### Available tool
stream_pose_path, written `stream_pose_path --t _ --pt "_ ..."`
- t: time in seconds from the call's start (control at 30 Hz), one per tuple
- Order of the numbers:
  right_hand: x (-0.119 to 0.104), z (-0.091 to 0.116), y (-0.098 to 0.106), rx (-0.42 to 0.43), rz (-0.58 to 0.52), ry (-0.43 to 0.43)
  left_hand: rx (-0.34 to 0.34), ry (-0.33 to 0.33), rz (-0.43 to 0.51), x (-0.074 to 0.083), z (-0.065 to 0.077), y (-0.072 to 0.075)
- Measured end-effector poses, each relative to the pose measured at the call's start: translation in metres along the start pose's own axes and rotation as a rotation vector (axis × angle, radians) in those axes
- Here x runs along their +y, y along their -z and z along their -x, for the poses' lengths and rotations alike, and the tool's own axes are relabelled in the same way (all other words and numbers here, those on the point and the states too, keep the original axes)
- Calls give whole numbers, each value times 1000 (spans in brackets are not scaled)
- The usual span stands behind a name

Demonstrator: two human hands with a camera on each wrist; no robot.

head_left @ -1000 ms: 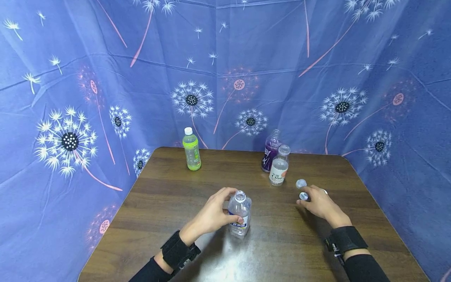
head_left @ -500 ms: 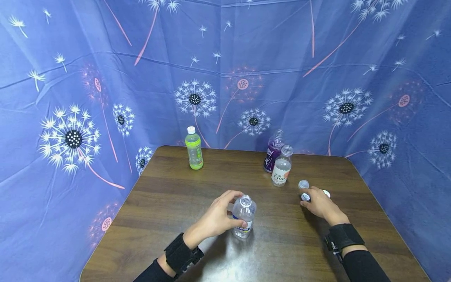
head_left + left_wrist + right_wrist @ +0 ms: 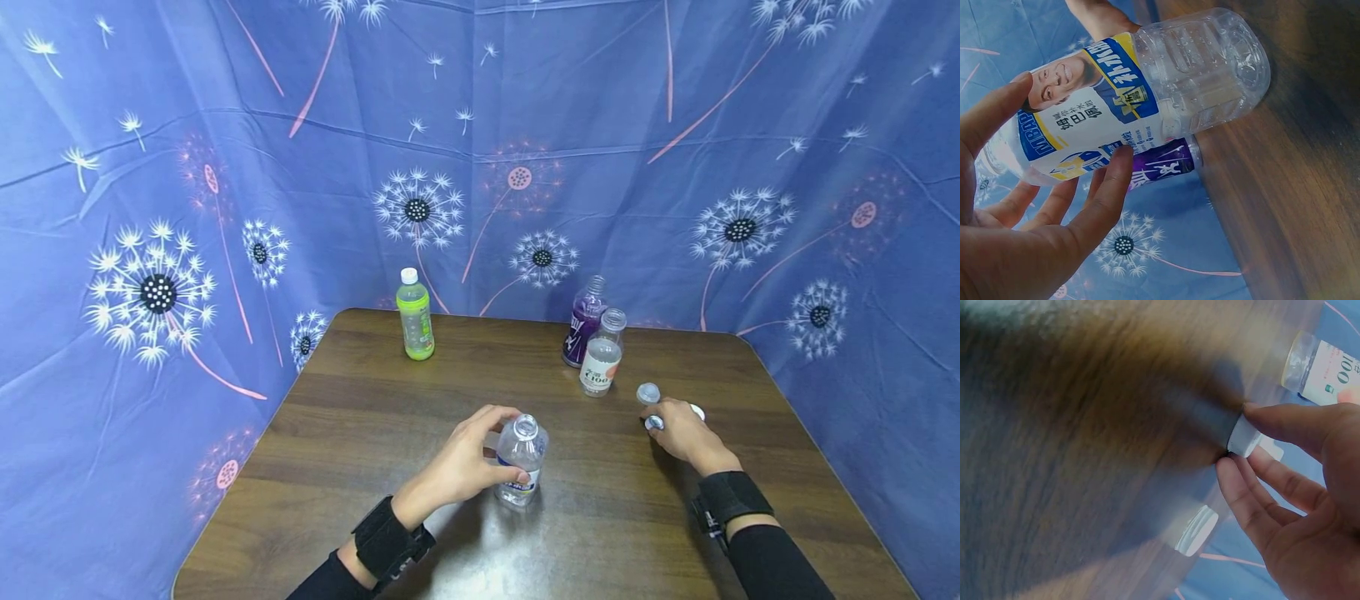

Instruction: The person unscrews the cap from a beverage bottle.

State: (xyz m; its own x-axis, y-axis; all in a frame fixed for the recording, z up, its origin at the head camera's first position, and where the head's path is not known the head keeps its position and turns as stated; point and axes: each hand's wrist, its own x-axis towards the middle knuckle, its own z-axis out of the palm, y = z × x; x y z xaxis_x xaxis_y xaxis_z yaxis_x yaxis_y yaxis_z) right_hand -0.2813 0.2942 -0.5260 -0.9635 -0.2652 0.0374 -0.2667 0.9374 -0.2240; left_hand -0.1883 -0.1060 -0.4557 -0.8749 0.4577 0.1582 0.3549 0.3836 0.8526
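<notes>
My left hand [image 3: 468, 458] holds a clear plastic bottle [image 3: 522, 450] without a cap, its thumb and fingers around the sides. In the left wrist view the bottle [image 3: 1204, 69] shows a blue, white and yellow label with a printed portrait. At the right of the table, my right hand [image 3: 686, 433] pinches a small bottle cap [image 3: 654, 423] between thumb and fingers; the right wrist view shows this cap [image 3: 1244, 436] close to the tabletop. Just beyond the fingers lies another cap [image 3: 648, 393], and a white cap [image 3: 698, 412] shows partly behind the hand.
A capless bottle with a white label [image 3: 601, 362] stands in front of a capless purple-labelled bottle [image 3: 583, 325] at the back right. A green bottle with a white cap [image 3: 416, 321] is at the back left. Patterned blue cloth [image 3: 337, 183] hangs behind the wooden table [image 3: 360, 408].
My right fingers have come together on the small cap, which has shifted slightly. My left hand keeps its hold on the clear bottle. The head view has shifted a little.
</notes>
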Motion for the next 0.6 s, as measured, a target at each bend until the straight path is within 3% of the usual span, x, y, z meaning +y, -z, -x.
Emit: stream_pose_path --t 0.1,0.3,0.6 --pt "-1 1 2 5 -13 -13 2 -7 2 0 0 -1" --pt "-5 1 6 100 -47 13 11 -5 -6 0 1 -2" --pt "-36 3 27 218 -166 65 33 -14 -9 -2 2 -4"
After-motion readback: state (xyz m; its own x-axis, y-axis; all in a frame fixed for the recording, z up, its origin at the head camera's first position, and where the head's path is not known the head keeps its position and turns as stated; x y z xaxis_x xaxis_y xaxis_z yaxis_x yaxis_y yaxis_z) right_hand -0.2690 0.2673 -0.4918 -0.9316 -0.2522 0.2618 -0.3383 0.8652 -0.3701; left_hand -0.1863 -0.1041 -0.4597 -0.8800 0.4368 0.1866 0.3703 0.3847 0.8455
